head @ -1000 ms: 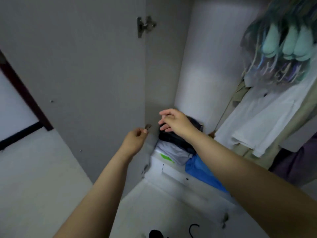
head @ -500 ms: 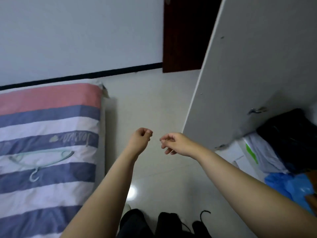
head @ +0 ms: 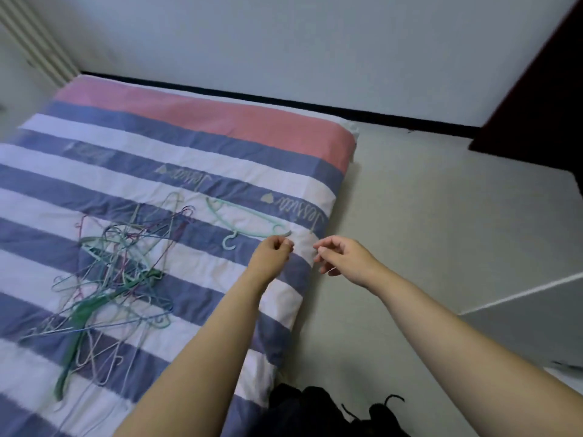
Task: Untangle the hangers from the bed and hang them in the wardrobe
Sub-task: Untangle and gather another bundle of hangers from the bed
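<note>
Turning from wardrobe back to bed [head: 195, 159]: both grips empty, left hand [head: 273, 254] curled, right hand [head: 342, 257] loose; 1 mint hanger [head: 249, 220] lies loose beside tangled hangers [head: 116, 266]; next pickup pending.

Pale grey-white wall [head: 315, 42] with a black skirting strip [head: 284, 100] along its foot. Light beige floor [head: 426, 216], smooth and matte. Dark reddish-brown door [head: 536, 121] at far right. White ribbed radiator [head: 34, 42] in the upper left corner. Even, soft light throughout.
</note>
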`<state>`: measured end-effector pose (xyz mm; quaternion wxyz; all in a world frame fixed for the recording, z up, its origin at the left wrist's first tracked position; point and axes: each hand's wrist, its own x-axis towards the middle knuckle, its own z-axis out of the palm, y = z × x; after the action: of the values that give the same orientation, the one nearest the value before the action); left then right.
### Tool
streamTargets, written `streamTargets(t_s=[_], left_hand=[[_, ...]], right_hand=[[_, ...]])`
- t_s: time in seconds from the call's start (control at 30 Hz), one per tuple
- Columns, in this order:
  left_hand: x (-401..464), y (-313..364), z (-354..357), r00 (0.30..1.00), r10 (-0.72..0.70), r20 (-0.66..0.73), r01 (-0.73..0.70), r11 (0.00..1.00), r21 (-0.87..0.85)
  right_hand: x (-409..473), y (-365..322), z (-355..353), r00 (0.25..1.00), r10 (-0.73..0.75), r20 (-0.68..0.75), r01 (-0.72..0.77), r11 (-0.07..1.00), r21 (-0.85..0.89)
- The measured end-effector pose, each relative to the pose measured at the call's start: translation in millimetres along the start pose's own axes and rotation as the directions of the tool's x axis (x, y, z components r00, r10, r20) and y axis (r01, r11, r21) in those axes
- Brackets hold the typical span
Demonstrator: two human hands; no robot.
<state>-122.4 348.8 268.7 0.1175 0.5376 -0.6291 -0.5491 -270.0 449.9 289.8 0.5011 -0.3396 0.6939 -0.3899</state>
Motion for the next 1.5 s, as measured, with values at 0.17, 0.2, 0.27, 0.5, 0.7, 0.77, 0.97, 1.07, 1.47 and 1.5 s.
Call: streamTargets(t_s=[0.17,0.2,0.27,0.5,0.7,0.77,0.97,1.07,1.47,1.5], left_hand=[[35.5,-60.5,-95.8,0.978,-0.154,-0.143,0.146,0.987,-0.066],[42.4,-71.1,-109.3,0.968,-0.179,-0.176,0.165,0.982,-0.091],[58.1,-89.8,-132.3,0.951,-0.221,-0.215,0.199,0.973,-0.119],[124.9,-168.0,-193.8,0.873,-0.329,-0.360,0.302,0.944,-0.128],[168.6,-232.9,-240.2,0.744,-0.482,-0.462,0.443,0.874,-0.198],[183.9,-251.9,-254.9,0.701,-0.509,-0.499,0.486,0.854,-0.188],[235.4,-309.2,-304.7,0.694,-0.458,-0.555,0.594,0.800,0.082],[266.5,-336.0,-337.2,0.733,-0.401,-0.550,0.616,0.734,0.286],[364.1,-408.1,-402.8,0.762,-0.545,-0.350,0.644,0.693,0.324],[368.1,-409.2,-401.8,0.771,-0.543,-0.333,0.637,0.671,0.380]], right_hand=[[80.6,-12.2,94.1,0.995,0.023,0.101,-0.021,0.999,-0.027],[97.2,-12.4,109.7,0.992,0.032,0.124,-0.028,0.999,-0.032],[132.0,-10.4,137.7,0.983,0.052,0.173,-0.043,0.998,-0.054],[261.1,4.5,219.2,0.948,0.122,0.295,-0.080,0.986,-0.149],[353.0,8.4,281.2,0.923,0.182,0.339,-0.094,0.961,-0.259],[381.4,9.4,301.4,0.933,0.170,0.316,-0.078,0.956,-0.283],[451.4,26.2,361.1,0.913,0.183,0.365,0.037,0.853,-0.520],[473.6,39.8,390.1,0.869,0.205,0.451,0.182,0.715,-0.675],[532.0,92.3,451.1,0.776,0.519,0.358,-0.243,0.770,-0.590],[531.1,95.1,450.6,0.765,0.533,0.360,-0.261,0.769,-0.583]])
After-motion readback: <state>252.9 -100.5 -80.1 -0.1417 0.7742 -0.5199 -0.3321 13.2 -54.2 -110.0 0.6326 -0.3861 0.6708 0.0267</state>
